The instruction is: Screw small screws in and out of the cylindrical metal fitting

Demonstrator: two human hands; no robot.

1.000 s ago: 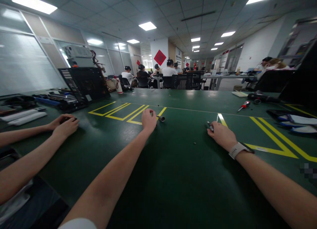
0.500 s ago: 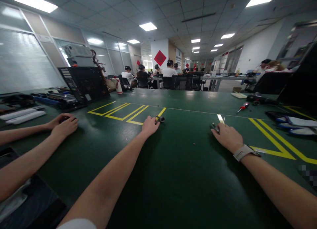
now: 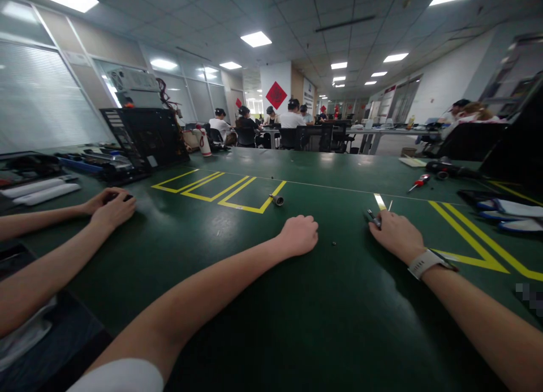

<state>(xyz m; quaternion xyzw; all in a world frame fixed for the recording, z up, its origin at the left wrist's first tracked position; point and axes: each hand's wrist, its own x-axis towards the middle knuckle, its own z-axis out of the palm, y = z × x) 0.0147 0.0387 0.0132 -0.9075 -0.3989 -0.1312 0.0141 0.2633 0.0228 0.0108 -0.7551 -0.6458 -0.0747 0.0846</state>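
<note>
My left hand (image 3: 299, 235) is over the table with its fingers curled closed; whatever they may hold is hidden. Just to its right lies a tiny dark part (image 3: 334, 243), apart from the fingers. Beyond the hand, a short metal cylinder (image 3: 278, 200) with an open end rests by a yellow tape line. My right hand (image 3: 396, 233), with a watch (image 3: 426, 263) on its wrist, is closed around a slender dark metal piece (image 3: 373, 218) sticking out at the left. A thin pale stick (image 3: 391, 205) shows just past its knuckles.
Yellow tape outlines (image 3: 241, 207) mark the green table (image 3: 271, 324). At left are a co-worker's hands (image 3: 114, 205) and a black computer case (image 3: 146, 134). A red screwdriver (image 3: 419, 182) and blue-white gloves (image 3: 509, 214) lie at right. Several people sit farther back.
My left hand has let go of the metal cylinder and moved right and nearer to me, beside the tiny dark part. My right hand keeps its hold, almost still.
</note>
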